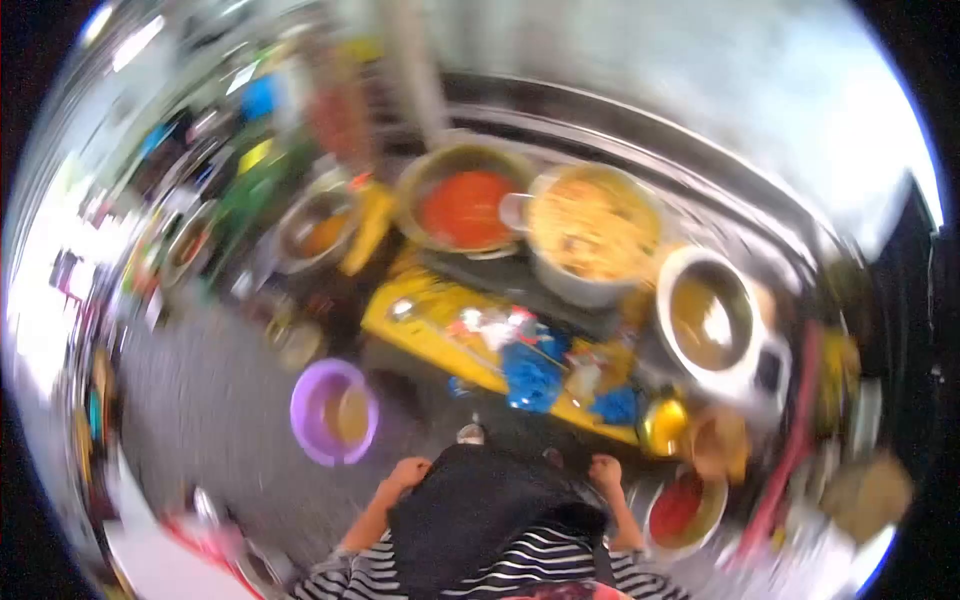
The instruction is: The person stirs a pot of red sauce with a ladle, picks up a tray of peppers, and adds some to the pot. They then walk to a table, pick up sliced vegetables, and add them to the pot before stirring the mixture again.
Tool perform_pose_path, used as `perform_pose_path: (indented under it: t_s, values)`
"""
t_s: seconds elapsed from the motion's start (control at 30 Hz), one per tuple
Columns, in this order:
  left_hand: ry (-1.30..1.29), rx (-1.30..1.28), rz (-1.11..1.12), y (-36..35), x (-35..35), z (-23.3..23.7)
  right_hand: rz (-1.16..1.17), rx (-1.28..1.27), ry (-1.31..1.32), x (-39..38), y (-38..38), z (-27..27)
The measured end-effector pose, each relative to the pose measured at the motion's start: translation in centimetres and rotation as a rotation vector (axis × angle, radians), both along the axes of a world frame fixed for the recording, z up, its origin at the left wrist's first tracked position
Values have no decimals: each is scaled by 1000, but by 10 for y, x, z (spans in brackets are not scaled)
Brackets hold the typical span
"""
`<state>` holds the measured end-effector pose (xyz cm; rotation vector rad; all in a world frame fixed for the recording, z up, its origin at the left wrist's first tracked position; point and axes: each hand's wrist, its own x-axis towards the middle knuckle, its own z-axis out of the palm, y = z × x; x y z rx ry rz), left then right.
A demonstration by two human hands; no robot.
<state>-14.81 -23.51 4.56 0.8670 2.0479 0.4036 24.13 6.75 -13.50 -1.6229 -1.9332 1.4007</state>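
The frame is blurred by motion. My left hand (405,470) and my right hand (605,468) hang at my sides, each curled into a fist against my black apron (490,510), with nothing visible in either. Ahead of me a low yellow table (425,330) carries a blue cloth (532,375) and small packets. Beyond it stand a pot of red sauce (462,210), a pot of yellow food (592,225) and a metal pot of brown liquid (705,320).
A purple bucket (333,410) sits on the grey floor to my left. A bowl of red paste (685,510) lies near my right hand. A smaller pot (320,230) and cluttered utensils line the left side; a metal counter rim (640,130) runs behind.
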Motion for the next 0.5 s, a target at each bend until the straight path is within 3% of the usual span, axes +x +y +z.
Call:
perform_pose_path:
  t_s: [0.03,0.07,0.1,0.2,0.23,0.3,0.4,0.5]
  values:
    - [-53,16,-36,1,-18,-25,177,115,-356,-18,-6,69]
    - [-87,16,-75,3,-50,-45,36,111,-307,-40,-17,93]
    - [-16,46,-99,16,-61,-43,188,83,-469,-37,-8,82]
    - [49,18,-227,44,-97,-35,122,-117,-618,-27,-47,110]
    - [43,-22,-283,50,-110,-39,67,-179,-632,-17,-61,101]
    - [34,-122,-416,62,-134,-46,-355,-258,-472,-7,-92,103]
    - [63,-266,-570,87,-159,-52,-345,-233,-547,-4,-123,101]
    - [100,-268,-591,126,-168,-61,-535,-330,-466,-11,-145,142]
